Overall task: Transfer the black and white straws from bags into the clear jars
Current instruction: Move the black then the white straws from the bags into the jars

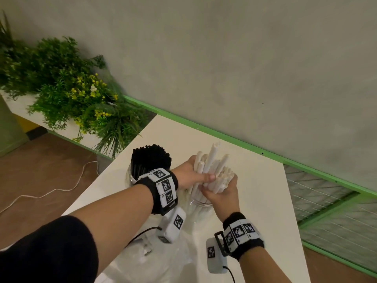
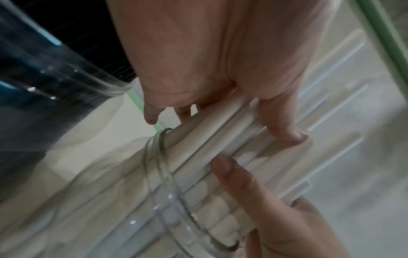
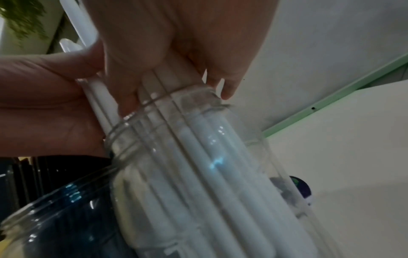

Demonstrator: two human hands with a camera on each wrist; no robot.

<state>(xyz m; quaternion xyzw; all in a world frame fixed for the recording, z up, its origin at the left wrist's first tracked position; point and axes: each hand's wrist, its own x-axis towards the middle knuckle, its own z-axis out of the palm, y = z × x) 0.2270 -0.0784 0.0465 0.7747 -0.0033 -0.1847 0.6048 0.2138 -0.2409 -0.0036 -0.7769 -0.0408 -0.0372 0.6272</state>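
A bundle of white straws [image 1: 212, 162] stands with its lower ends inside a clear jar [image 1: 199, 210] on the white table [image 1: 259, 190]. My left hand [image 1: 196, 174] grips the bundle from the left, thumb across the front. From the near right side, my right hand [image 1: 221, 186] grips the same bundle just above the jar's mouth. The left wrist view shows the white straws [image 2: 220, 146] entering the jar rim [image 2: 161, 167]. In the right wrist view the white straws [image 3: 198, 165] fill the jar. A second clear jar [image 1: 130, 176] of black straws [image 1: 151, 158] stands at the left.
Crumpled clear plastic bags [image 1: 169, 262] lie on the table near me. A green plant [image 1: 71, 94] sits on a ledge at the left. A white cord [image 1: 51, 190] runs over the brown floor. The grey wall and a green-framed wire grid [image 1: 326, 201] border the table's far and right sides.
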